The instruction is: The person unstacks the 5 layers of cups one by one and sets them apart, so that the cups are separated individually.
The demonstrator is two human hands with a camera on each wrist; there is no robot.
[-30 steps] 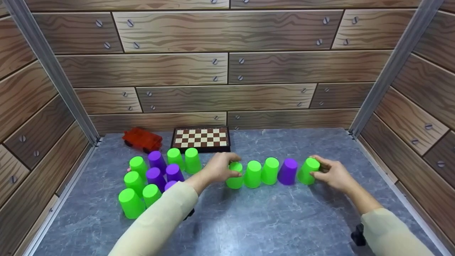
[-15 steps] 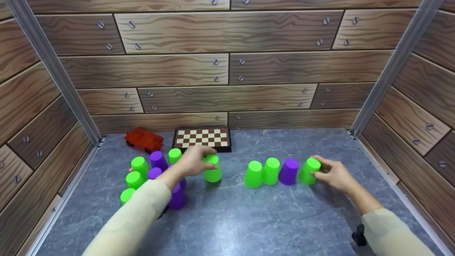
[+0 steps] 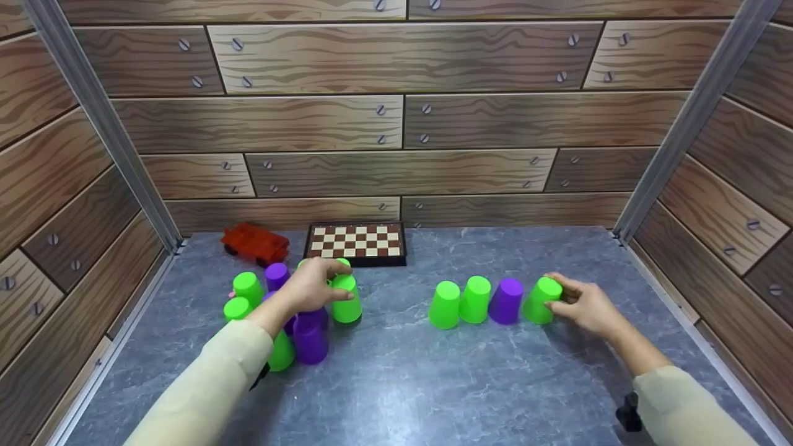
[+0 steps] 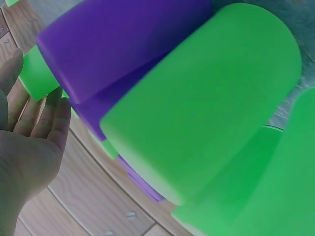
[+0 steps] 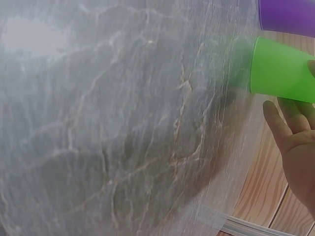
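Left of centre in the head view, my left hand curls over an upturned green plastic cup, gripping it beside the cluster of green and purple plastic cups. Right of centre stands a row of four plastic cups; my right hand pinches its rightmost green cup on the grey marbled tabletop.

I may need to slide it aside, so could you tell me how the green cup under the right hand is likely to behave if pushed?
The green cup looks like thin plastic, so probably light. Upside down on its wide rim, it should slide on the smooth table rather than tip. The right hand grips it near the top; pushing there could tilt it.
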